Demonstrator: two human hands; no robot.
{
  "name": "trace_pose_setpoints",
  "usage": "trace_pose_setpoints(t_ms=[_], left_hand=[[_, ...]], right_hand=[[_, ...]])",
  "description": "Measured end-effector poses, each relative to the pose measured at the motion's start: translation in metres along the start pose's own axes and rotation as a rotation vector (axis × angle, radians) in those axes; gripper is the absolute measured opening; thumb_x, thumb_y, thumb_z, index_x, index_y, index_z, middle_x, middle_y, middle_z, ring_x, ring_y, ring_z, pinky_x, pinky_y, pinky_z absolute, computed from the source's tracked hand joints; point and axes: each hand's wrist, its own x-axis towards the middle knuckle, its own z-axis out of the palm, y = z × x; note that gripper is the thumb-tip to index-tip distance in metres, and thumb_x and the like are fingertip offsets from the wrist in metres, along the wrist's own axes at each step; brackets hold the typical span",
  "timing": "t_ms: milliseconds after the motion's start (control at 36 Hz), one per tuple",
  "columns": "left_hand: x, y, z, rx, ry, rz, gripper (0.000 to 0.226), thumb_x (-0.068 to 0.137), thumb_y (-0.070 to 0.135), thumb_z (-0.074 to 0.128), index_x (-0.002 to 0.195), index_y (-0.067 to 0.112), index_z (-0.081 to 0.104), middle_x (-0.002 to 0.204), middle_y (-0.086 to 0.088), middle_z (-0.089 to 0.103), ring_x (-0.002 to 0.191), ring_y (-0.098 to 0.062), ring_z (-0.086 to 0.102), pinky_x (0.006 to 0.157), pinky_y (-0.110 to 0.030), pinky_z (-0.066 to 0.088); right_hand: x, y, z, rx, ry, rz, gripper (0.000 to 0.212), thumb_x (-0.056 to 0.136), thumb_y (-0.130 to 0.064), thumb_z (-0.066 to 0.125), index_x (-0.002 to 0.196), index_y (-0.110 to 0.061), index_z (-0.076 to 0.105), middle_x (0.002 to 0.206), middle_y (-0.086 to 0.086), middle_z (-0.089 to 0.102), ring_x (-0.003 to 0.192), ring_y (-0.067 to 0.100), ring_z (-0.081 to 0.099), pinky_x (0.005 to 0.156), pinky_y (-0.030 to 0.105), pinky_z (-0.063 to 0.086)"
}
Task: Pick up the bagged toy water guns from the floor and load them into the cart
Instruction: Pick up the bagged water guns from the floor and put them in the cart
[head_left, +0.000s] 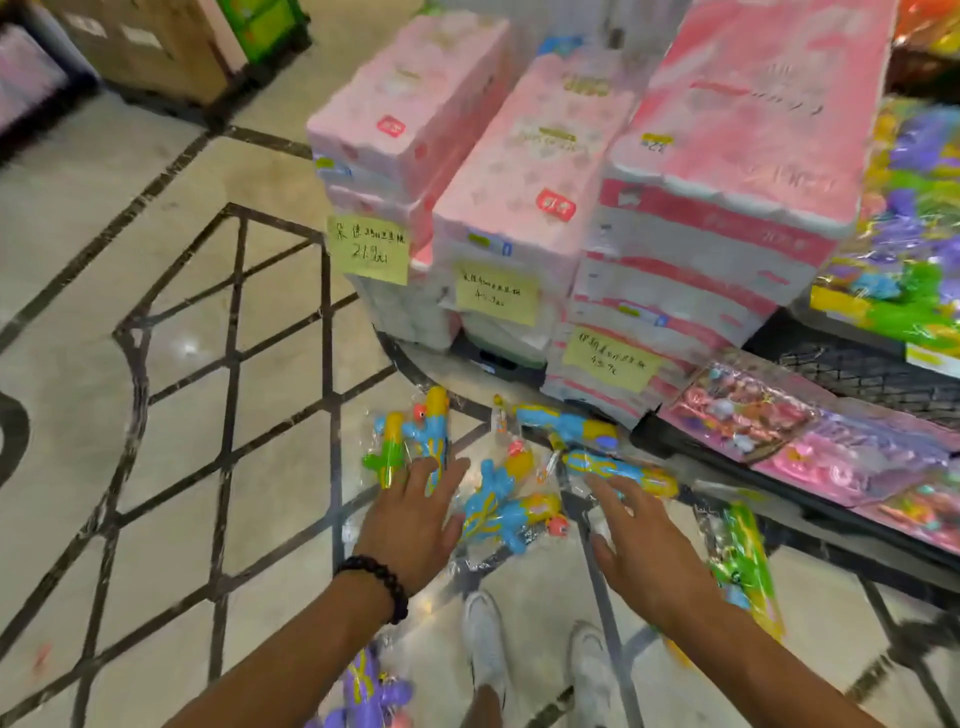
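Note:
Several bagged toy water guns lie on the tiled floor in front of me. A blue-and-yellow one (434, 434) and a green-and-yellow one (388, 449) lie at the left, a blue pair (506, 506) in the middle, and two more blue ones (618, 467) at the right. My left hand (415, 519) reaches down with straight fingers, its tips over the left bags. Over the right bags my right hand (649, 551) is spread flat. Neither hand holds anything. A green bagged gun (748, 561) lies beyond my right wrist, a purple one (369, 686) under my left forearm.
Stacks of pink wrapped tissue packs (519, 218) with yellow price notes stand just behind the guns. A black rack (857, 374) at the right carries bagged pink toys (810, 441) and colourful toy packs (904, 249). My white shoes (485, 639) stand below. Cardboard boxes (156, 47) are far left.

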Motion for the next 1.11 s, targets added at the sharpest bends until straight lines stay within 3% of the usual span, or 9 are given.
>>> trace_pose_setpoints(t_ms=[139, 250, 333, 444, 556, 667, 917, 1028, 1111], left_hand=[[0.033, -0.016, 0.062, -0.045, -0.062, -0.015, 0.065, 0.091, 0.045, 0.065, 0.151, 0.031, 0.043, 0.143, -0.011, 0.054, 0.121, -0.036, 0.054, 0.087, -0.048, 0.055], [0.058, -0.03, 0.133, -0.02, -0.151, -0.037, 0.068, 0.098, 0.051, 0.045, 0.159, 0.037, 0.017, 0.157, -0.006, 0.034, 0.136, -0.033, 0.038, 0.103, -0.048, 0.044], [0.071, -0.038, 0.187, -0.008, -0.187, -0.068, 0.069, 0.099, 0.053, 0.039, 0.161, 0.037, 0.012, 0.161, -0.005, 0.027, 0.14, -0.032, 0.032, 0.107, -0.046, 0.04], [0.087, -0.048, 0.257, -0.024, -0.212, -0.097, 0.069, 0.098, 0.052, 0.046, 0.16, 0.035, 0.021, 0.158, -0.006, 0.033, 0.137, -0.032, 0.038, 0.102, -0.044, 0.044], [0.104, -0.061, 0.328, -0.015, -0.246, -0.102, 0.069, 0.098, 0.051, 0.051, 0.16, 0.033, 0.028, 0.156, -0.008, 0.038, 0.133, -0.035, 0.042, 0.098, -0.046, 0.047], [0.127, -0.074, 0.4, -0.014, -0.286, -0.118, 0.071, 0.094, 0.046, 0.059, 0.158, 0.031, 0.032, 0.153, -0.01, 0.04, 0.129, -0.038, 0.044, 0.094, -0.048, 0.048], [0.19, -0.095, 0.543, -0.005, -0.266, -0.127, 0.076, 0.086, 0.047, 0.068, 0.154, 0.032, 0.038, 0.15, -0.012, 0.042, 0.128, -0.039, 0.046, 0.094, -0.051, 0.048], [0.218, -0.108, 0.599, 0.046, -0.238, -0.139, 0.082, 0.085, 0.051, 0.07, 0.156, 0.035, 0.032, 0.158, -0.014, 0.032, 0.14, -0.042, 0.035, 0.105, -0.056, 0.038], [0.236, -0.118, 0.636, 0.05, -0.251, -0.151, 0.086, 0.089, 0.054, 0.065, 0.159, 0.04, 0.017, 0.166, -0.014, 0.016, 0.149, -0.043, 0.02, 0.115, -0.059, 0.026]], right_hand=[[0.049, 0.009, 0.047, -0.047, -0.067, -0.034, 0.068, 0.1, -0.035, 0.055, 0.16, -0.034, 0.023, 0.156, -0.002, 0.031, 0.135, 0.026, 0.042, 0.095, 0.039, 0.052], [0.094, 0.028, 0.108, -0.033, -0.113, -0.052, 0.07, 0.097, -0.034, 0.057, 0.16, -0.033, 0.025, 0.159, -0.002, 0.031, 0.138, 0.027, 0.041, 0.098, 0.037, 0.049], [0.123, 0.042, 0.162, -0.057, -0.175, -0.062, 0.071, 0.097, -0.037, 0.055, 0.16, -0.031, 0.024, 0.156, -0.003, 0.035, 0.135, 0.027, 0.042, 0.1, 0.039, 0.049], [0.155, 0.065, 0.239, -0.052, -0.212, -0.098, 0.069, 0.086, -0.026, 0.072, 0.15, -0.023, 0.045, 0.143, 0.006, 0.052, 0.124, 0.036, 0.055, 0.097, 0.043, 0.051], [0.19, 0.091, 0.312, -0.083, -0.255, -0.072, 0.069, 0.094, -0.033, 0.06, 0.158, -0.03, 0.033, 0.157, 0.003, 0.037, 0.138, 0.037, 0.042, 0.112, 0.052, 0.042], [0.228, 0.12, 0.373, -0.135, -0.333, -0.089, 0.07, 0.1, -0.037, 0.05, 0.162, -0.028, 0.02, 0.161, 0.005, 0.026, 0.141, 0.033, 0.034, 0.105, 0.041, 0.045], [0.311, 0.176, 0.493, -0.256, -0.354, -0.125, 0.07, 0.099, -0.036, 0.052, 0.162, -0.028, 0.021, 0.161, 0.002, 0.029, 0.136, 0.029, 0.042, 0.097, 0.038, 0.045], [0.347, 0.203, 0.546, -0.348, -0.369, -0.188, 0.072, 0.098, -0.035, 0.053, 0.162, -0.028, 0.02, 0.164, 0.004, 0.024, 0.144, 0.031, 0.032, 0.106, 0.04, 0.041], [0.373, 0.221, 0.582, -0.423, -0.376, -0.249, 0.074, 0.098, -0.036, 0.052, 0.163, -0.028, 0.016, 0.167, 0.007, 0.016, 0.152, 0.033, 0.019, 0.117, 0.045, 0.028]])
